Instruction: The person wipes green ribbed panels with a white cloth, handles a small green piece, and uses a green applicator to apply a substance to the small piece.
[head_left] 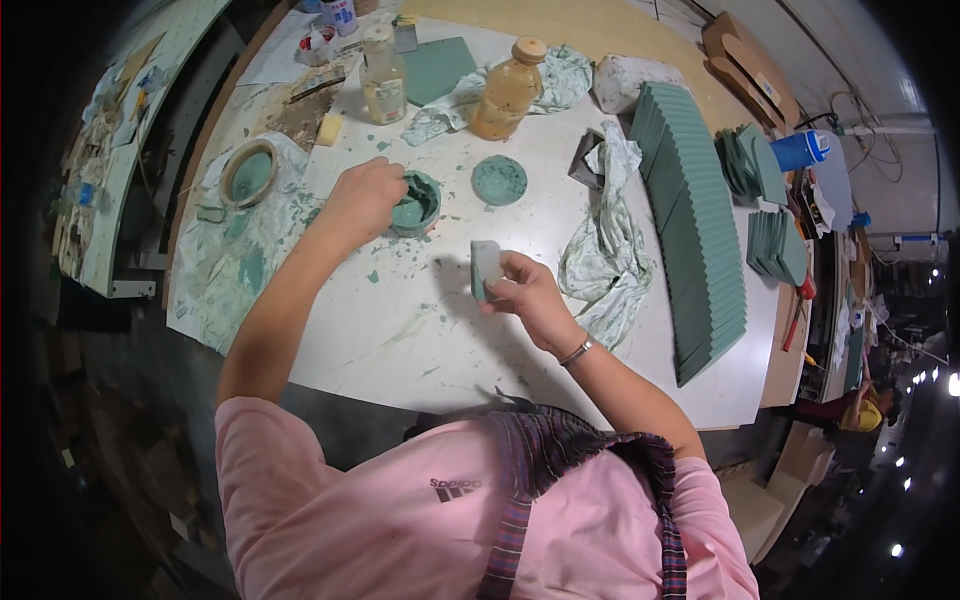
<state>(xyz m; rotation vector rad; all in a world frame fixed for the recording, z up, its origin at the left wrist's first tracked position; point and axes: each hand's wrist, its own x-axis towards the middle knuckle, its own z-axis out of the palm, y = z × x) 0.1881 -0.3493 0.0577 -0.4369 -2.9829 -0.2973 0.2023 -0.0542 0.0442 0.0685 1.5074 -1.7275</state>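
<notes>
My left hand [365, 205] is closed at the left rim of a small round tub of dark green paste [418, 210]. Whatever its fingers hold, if anything, is hidden. Between the thumb and fingers of my right hand [525, 295] stands a small flat rectangular piece [484, 262], grey on its upper part and smeared green below, raised above the white tabletop. Beyond it lies a round disc coated with green paste [499, 180], likely a lid. Green crumbs and smears are scattered around the tub.
A long row of stacked green tiles [685, 230] runs along the right, beside a stained cloth [610, 245] and a dark box [587, 160]. Two bottles, one glass [382, 80] and one amber [507, 95], stand behind. A paste-lined bowl [248, 173] sits at left.
</notes>
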